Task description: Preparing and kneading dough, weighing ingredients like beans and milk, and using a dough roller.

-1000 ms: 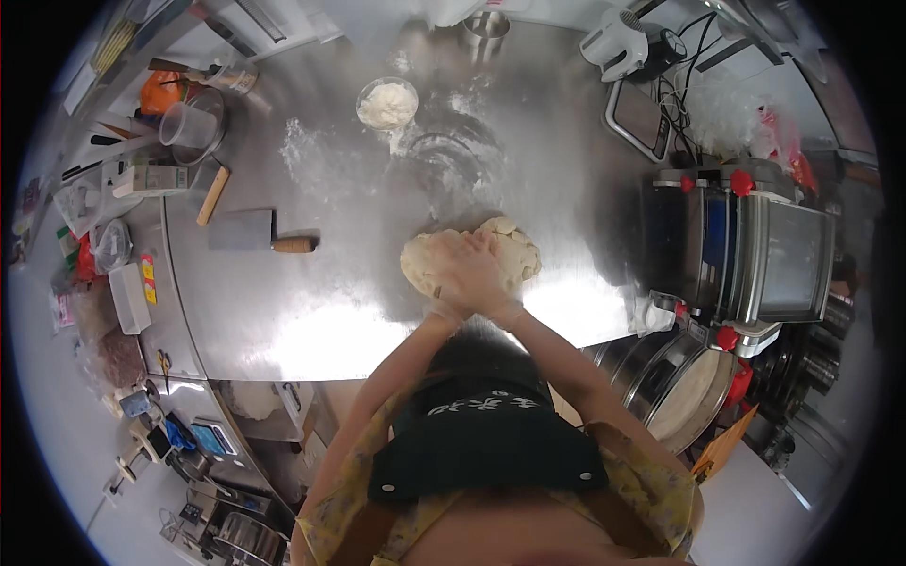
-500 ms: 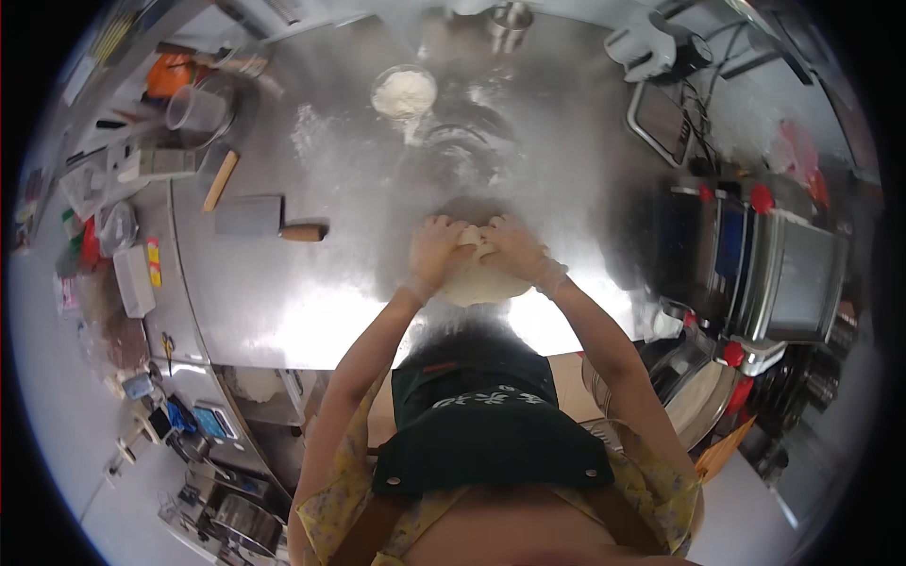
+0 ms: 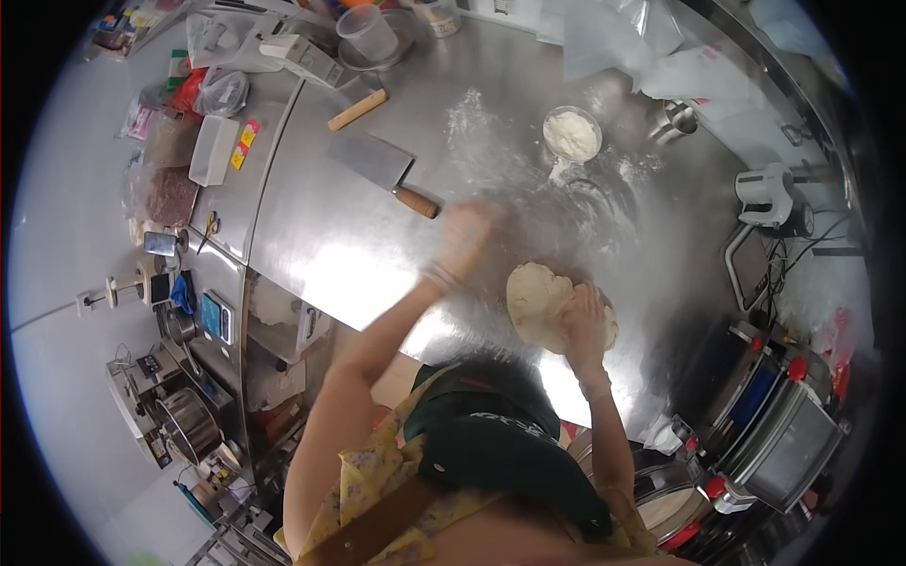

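A pale lump of dough [image 3: 536,300] lies on the steel tabletop [image 3: 330,236]. My right hand [image 3: 583,325] rests on its right part, fingers stretched out over the surface. Smeared by motion, my left hand [image 3: 465,247] is to the left of the dough and apart from it, so its fingers cannot be made out. Nearest to that hand is the wooden handle of a cleaver [image 3: 373,162], whose wide blade lies flat, pointing up and left. Farther back stands a clear bowl of white flour [image 3: 572,134], with flour dusted around it.
A wooden rolling pin [image 3: 358,110] lies beyond the cleaver. At the far right are a metal cup [image 3: 676,121] and a white hand mixer [image 3: 766,196]. A white tray [image 3: 213,151], scissors [image 3: 209,229] and a scale [image 3: 217,317] are on the left.
Both hands were on the dough. My left hand has come off it and moved left toward the cleaver; my right hand remains on the dough. The view has turned.
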